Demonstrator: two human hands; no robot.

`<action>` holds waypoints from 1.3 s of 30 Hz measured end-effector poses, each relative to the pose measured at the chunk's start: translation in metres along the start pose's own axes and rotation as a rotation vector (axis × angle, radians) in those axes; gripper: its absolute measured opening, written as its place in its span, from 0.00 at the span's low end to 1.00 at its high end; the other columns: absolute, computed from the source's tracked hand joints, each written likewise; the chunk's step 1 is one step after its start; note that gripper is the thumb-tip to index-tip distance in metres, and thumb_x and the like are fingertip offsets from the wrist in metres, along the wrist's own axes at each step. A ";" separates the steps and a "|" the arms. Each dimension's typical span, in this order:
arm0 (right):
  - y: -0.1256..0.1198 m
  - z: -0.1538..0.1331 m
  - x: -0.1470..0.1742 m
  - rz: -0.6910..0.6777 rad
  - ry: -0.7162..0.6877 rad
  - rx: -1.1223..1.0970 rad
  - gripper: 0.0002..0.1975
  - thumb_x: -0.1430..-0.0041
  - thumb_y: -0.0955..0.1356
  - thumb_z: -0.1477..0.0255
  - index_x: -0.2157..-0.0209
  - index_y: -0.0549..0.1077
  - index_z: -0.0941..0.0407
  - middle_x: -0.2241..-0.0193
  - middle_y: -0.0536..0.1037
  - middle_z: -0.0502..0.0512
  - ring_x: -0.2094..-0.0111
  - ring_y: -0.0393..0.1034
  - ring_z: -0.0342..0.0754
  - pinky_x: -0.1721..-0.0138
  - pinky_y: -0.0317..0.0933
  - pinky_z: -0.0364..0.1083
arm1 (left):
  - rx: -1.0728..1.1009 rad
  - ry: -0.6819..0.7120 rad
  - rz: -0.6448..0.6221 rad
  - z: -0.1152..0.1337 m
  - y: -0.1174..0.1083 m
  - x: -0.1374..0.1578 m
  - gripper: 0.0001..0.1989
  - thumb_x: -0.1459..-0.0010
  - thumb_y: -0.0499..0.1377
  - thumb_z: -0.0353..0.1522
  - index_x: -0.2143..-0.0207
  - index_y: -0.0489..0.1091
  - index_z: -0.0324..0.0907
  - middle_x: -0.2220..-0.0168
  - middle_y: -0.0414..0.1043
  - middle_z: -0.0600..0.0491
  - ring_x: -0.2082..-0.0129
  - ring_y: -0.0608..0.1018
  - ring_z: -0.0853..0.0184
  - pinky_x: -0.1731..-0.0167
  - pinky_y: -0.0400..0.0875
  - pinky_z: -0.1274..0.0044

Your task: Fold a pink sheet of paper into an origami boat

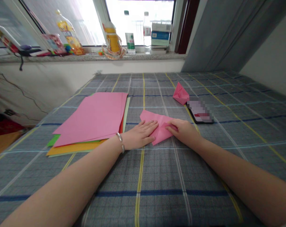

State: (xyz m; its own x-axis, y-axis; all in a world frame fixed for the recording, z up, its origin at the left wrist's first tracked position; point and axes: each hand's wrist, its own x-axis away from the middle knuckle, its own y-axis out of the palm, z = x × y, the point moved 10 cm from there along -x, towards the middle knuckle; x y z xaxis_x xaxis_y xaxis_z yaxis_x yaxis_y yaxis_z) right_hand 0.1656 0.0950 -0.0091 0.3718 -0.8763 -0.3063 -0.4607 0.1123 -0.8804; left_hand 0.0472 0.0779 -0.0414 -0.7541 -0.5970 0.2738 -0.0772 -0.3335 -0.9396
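Note:
A partly folded sheet of pink paper (pixel 160 134) lies on the plaid cloth in front of me, creased down its middle. My left hand (pixel 143 134), with a silver bangle at the wrist, rests flat on its left part, fingers stretched out. At the paper's right side, my right hand (pixel 183 130) pinches a flap between thumb and fingers. Part of the paper is covered by both hands. Farther back to the right sits a folded pink paper piece (pixel 180 94) with a raised point.
A stack of coloured paper (pixel 93 116), pink on top, lies to the left. A phone (pixel 200 111) lies at the right by the folded piece. Bottles, including a yellow one (pixel 113 39), and boxes (pixel 160 34) stand on the windowsill (pixel 86 57) behind the plaid cloth (pixel 161 176).

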 end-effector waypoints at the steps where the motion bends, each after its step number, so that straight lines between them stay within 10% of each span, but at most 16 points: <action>1: 0.001 -0.001 0.000 0.003 -0.013 0.001 0.09 0.39 0.63 0.66 0.67 0.72 0.54 0.68 0.78 0.53 0.66 0.70 0.48 0.66 0.57 0.44 | 0.005 -0.011 0.005 0.000 0.000 0.000 0.31 0.34 0.37 0.42 0.34 0.35 0.35 0.32 0.30 0.48 0.33 0.37 0.66 0.36 0.31 0.66; 12: 0.002 -0.012 -0.005 -0.032 -0.032 0.337 0.11 0.39 0.63 0.66 0.71 0.69 0.57 0.69 0.77 0.57 0.66 0.67 0.51 0.65 0.53 0.47 | -0.052 -0.049 0.044 0.000 0.004 -0.003 0.36 0.35 0.40 0.46 0.34 0.34 0.34 0.32 0.31 0.45 0.33 0.38 0.63 0.36 0.32 0.66; 39: 0.002 0.006 -0.007 -0.051 0.083 0.142 0.12 0.39 0.60 0.66 0.74 0.66 0.56 0.74 0.75 0.54 0.71 0.66 0.47 0.69 0.51 0.44 | 0.012 -0.055 -0.007 -0.001 0.002 -0.002 0.41 0.39 0.46 0.47 0.34 0.32 0.34 0.32 0.27 0.46 0.33 0.35 0.62 0.36 0.31 0.66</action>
State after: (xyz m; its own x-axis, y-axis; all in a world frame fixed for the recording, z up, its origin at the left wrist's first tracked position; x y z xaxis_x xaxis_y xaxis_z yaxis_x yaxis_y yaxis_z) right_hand 0.1671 0.1039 -0.0114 0.3212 -0.9176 -0.2343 -0.3221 0.1267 -0.9382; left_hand 0.0476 0.0793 -0.0444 -0.7163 -0.6340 0.2914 -0.0739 -0.3464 -0.9352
